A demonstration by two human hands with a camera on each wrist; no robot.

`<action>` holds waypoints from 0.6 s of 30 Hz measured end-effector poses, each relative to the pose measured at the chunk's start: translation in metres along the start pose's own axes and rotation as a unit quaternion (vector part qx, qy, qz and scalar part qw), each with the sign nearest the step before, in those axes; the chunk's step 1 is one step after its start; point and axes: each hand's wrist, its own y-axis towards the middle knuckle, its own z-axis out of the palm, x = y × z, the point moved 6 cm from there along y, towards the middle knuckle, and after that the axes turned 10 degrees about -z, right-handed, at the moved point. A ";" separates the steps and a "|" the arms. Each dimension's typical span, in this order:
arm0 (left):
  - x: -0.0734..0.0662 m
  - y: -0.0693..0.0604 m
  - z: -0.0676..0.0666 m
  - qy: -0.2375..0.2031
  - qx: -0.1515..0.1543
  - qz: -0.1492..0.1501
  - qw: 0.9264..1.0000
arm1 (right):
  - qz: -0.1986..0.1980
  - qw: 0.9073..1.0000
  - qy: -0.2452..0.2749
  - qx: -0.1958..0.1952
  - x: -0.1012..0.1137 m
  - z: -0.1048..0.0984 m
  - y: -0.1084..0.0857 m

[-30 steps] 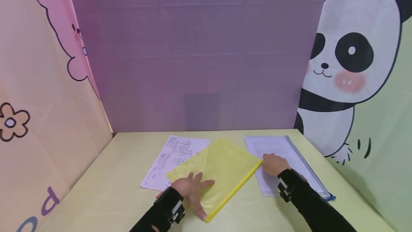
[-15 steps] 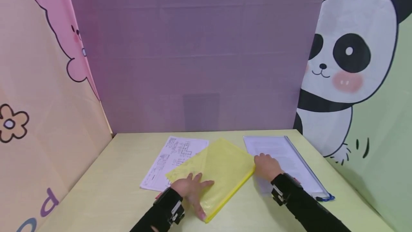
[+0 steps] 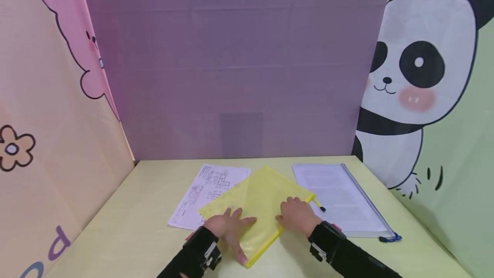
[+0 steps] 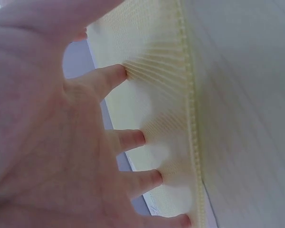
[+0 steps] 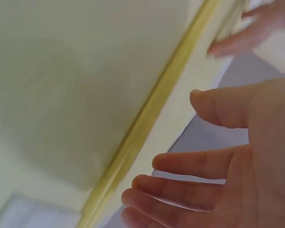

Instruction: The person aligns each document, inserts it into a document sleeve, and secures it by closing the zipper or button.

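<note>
A translucent yellow zip pouch (image 3: 262,192) lies slanted on the table, its zip edge toward the lower right. My left hand (image 3: 230,227) presses on its near left part with fingers spread; the left wrist view shows those fingertips (image 4: 142,137) denting the mesh surface (image 4: 156,99). Near the middle of the zip edge is my right hand (image 3: 299,216), thumb and fingers apart and gripping nothing in the right wrist view, beside the yellow zip strip (image 5: 147,114). A yellow pull cord with a black end (image 3: 322,209) hangs off the pouch's right corner.
Under the pouch's left side lies a printed sheet with drawings (image 3: 193,196). To the right, a clear zip pouch with white papers (image 3: 339,192) has a blue cord (image 3: 393,238). A purple panel (image 3: 247,63) rises behind the table (image 3: 127,218).
From the pouch's right corner, my right hand has moved left and nearer along the zip edge, uncovering the pull cord. My left hand has stayed in place, and the pouch has hardly moved.
</note>
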 end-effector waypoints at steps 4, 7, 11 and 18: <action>0.001 0.000 -0.001 -0.004 0.001 -0.001 1.000 | -0.018 1.000 -0.002 0.004 0.018 0.002 -0.003; 0.002 -0.001 -0.002 -0.007 -0.001 -0.003 1.000 | -0.016 1.000 0.002 0.016 0.025 0.008 -0.004; 0.002 -0.003 -0.003 -0.011 -0.012 -0.002 1.000 | -0.004 0.999 0.000 0.037 0.026 0.016 -0.004; 0.001 -0.009 -0.001 -0.049 -0.019 0.003 0.999 | -0.005 0.999 0.011 0.052 0.023 0.020 -0.002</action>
